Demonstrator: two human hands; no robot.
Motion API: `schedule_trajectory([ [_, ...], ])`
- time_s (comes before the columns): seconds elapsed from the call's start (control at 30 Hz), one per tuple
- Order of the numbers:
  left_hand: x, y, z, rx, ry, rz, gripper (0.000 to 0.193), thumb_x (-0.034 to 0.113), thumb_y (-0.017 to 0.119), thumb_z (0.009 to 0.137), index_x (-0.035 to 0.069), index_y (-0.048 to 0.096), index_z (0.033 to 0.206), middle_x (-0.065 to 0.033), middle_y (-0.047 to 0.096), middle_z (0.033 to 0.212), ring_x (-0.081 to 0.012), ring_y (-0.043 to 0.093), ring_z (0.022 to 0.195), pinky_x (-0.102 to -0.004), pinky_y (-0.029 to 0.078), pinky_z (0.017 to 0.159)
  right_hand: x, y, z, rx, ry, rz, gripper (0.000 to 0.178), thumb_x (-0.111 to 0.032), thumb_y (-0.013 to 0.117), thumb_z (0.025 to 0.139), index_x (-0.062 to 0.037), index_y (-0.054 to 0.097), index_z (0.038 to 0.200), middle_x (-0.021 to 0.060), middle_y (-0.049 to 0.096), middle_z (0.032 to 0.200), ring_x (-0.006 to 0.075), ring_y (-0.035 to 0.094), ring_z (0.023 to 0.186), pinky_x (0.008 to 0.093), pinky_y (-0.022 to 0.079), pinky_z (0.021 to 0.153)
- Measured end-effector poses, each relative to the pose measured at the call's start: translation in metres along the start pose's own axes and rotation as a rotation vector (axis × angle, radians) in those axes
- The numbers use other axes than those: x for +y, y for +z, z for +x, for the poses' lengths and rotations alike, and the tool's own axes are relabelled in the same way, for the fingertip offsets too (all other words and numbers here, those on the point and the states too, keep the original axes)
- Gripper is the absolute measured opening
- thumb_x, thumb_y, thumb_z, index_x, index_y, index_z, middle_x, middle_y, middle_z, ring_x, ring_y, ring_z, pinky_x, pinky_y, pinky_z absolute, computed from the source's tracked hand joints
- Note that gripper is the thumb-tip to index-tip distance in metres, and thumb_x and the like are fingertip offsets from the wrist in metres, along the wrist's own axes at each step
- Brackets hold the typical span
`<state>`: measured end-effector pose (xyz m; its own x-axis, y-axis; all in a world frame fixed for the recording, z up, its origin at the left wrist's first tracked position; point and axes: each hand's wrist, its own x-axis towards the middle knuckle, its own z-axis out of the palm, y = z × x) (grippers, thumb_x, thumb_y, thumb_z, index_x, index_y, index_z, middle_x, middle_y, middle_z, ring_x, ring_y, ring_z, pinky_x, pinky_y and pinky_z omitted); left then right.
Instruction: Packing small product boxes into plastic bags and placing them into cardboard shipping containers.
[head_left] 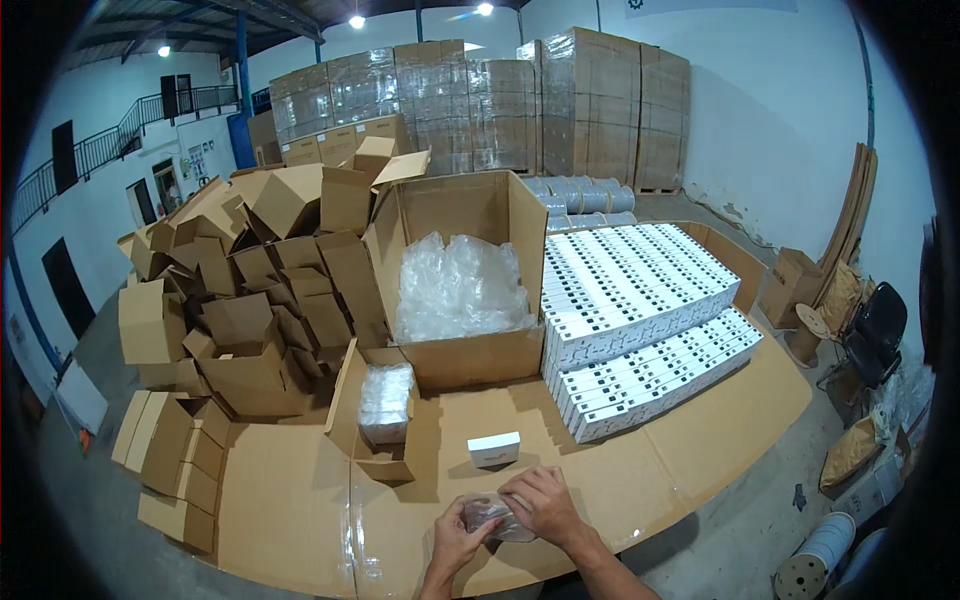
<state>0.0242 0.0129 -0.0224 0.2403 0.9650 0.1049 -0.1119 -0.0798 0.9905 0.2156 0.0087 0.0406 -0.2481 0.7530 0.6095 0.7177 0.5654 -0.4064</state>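
Observation:
My left hand (452, 541) and my right hand (545, 503) both grip a small item in a crumpled clear plastic wrap (490, 515), held just above the cardboard-covered table (300, 500) near its front edge. A small white box (494, 449) stands on the cardboard just beyond my hands. To the left, a small open carton (372, 455) holds a plastic-wrapped bundle of white boxes (386, 402).
A large open carton (462, 360) filled with loose clear plastic stands behind. Stacked rows of white boxes (640, 320) fill the right side. A heap of empty cartons (250, 290) lies left. Wrapped pallets (560, 100), cable reels (815, 560) and a black chair (875, 330) stand around.

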Motion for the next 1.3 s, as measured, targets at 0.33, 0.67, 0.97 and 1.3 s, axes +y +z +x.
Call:
schedule_trajectory([
  [0.33, 0.034, 0.011, 0.0, 0.118, -0.034, 0.301, 0.037, 0.004, 0.081, 0.081, 0.0, 0.063, 0.113, -0.0128, 0.073, 0.098, -0.0175, 0.071, 0.092, -0.031, 0.057, 0.079, -0.006, -0.018, 0.013, -0.086, -0.102, 0.007, 0.016, -0.01, 0.075, 0.079, -0.0092, 0.068, 0.093, 0.0072, 0.063, 0.098, 0.0259, 0.062, 0.092, 0.0394, 0.045, 0.084],
  [0.67, 0.016, 0.009, -0.004, 0.21, 0.05, 0.294, 0.028, 0.008, 0.08, 0.082, 0.0, 0.067, 0.105, -0.0138, 0.074, 0.093, -0.0186, 0.072, 0.086, -0.0323, 0.056, 0.075, -0.008, -0.027, 0.033, -0.353, -0.102, 0.098, 0.022, -0.02, 0.07, 0.086, -0.0095, 0.066, 0.105, 0.0074, 0.066, 0.101, 0.028, 0.062, 0.1, 0.0413, 0.044, 0.086],
  [0.97, 0.021, 0.007, -0.003, 0.225, 0.016, 0.391, 0.033, 0.017, 0.084, 0.081, -0.001, 0.069, 0.105, -0.0146, 0.075, 0.093, -0.0213, 0.073, 0.085, -0.0347, 0.057, 0.076, 0.001, -0.005, 0.026, -0.094, -0.13, -0.025, 0.02, -0.012, 0.079, 0.079, -0.0091, 0.073, 0.098, 0.005, 0.066, 0.093, 0.0227, 0.064, 0.091, 0.0373, 0.045, 0.08],
  [1.3, 0.012, 0.007, -0.003, 0.243, -0.118, 0.146, 0.035, 0.015, 0.082, 0.083, -0.003, 0.067, 0.109, -0.0095, 0.073, 0.09, -0.0119, 0.066, 0.07, -0.0282, 0.054, 0.06, 0.002, -0.009, 0.018, 0.086, 0.056, 0.026, 0.024, -0.008, 0.079, 0.076, -0.0087, 0.066, 0.096, 0.0075, 0.066, 0.101, 0.0284, 0.062, 0.099, 0.0407, 0.045, 0.087],
])
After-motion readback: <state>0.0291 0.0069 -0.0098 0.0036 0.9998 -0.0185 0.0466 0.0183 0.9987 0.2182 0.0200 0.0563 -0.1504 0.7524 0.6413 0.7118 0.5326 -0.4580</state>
